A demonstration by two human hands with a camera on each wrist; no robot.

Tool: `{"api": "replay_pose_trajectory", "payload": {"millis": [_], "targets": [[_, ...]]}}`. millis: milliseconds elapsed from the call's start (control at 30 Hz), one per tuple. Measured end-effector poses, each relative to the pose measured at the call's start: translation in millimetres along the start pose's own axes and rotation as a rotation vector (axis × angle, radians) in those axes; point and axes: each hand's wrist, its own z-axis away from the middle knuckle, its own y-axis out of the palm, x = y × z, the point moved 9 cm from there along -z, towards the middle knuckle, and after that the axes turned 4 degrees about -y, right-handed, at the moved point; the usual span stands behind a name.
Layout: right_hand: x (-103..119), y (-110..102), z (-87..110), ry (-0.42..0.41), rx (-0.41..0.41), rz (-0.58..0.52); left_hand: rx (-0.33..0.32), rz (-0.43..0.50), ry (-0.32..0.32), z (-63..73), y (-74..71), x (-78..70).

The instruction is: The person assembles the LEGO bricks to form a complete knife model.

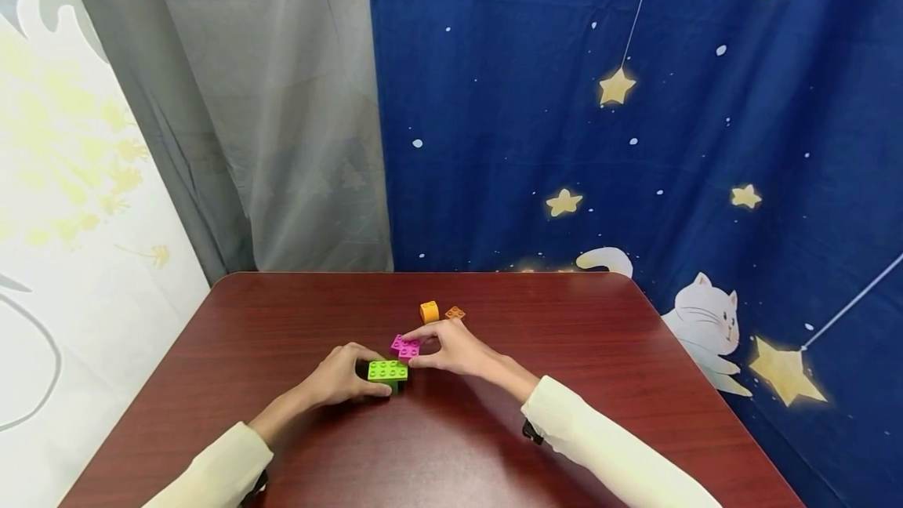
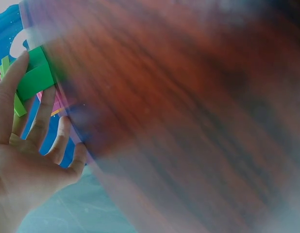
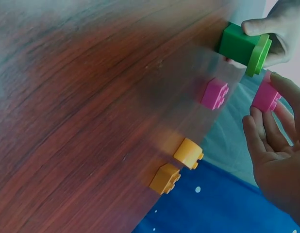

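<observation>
My left hand grips a stack of toy bricks, thumb on the near side. The stack is a dark green block with a lime green studded plate on top. In my right hand a pink brick is pinched between thumb and fingertips, studs up, held above the table just beyond the lime plate. A second pink brick sits on the table close behind the held one. The left wrist view shows the green block between the thumb and fingers.
Farther back on the brown table sit a yellow-orange brick with a curved side and a darker orange brick. Behind the table's far edge hang a grey curtain and a blue starry curtain.
</observation>
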Motion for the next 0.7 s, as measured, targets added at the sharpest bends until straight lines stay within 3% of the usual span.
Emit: {"api": "replay_pose_trajectory", "payload": {"millis": [267, 533, 700], "targets": [[12.5, 9.9, -6.6, -0.048, 0.010, 0.040, 0.024, 0.038, 0.004, 0.1, 0.4, -3.7], [22.0, 20.1, -10.5, -0.101, 0.026, 0.035, 0.007, 0.006, 0.013, -0.4, -1.2, -3.9], [24.6, 25.5, -13.3, -0.114, 0.030, 0.096, -0.001, -0.008, 0.024, 0.2, -1.8, -3.3]]}}
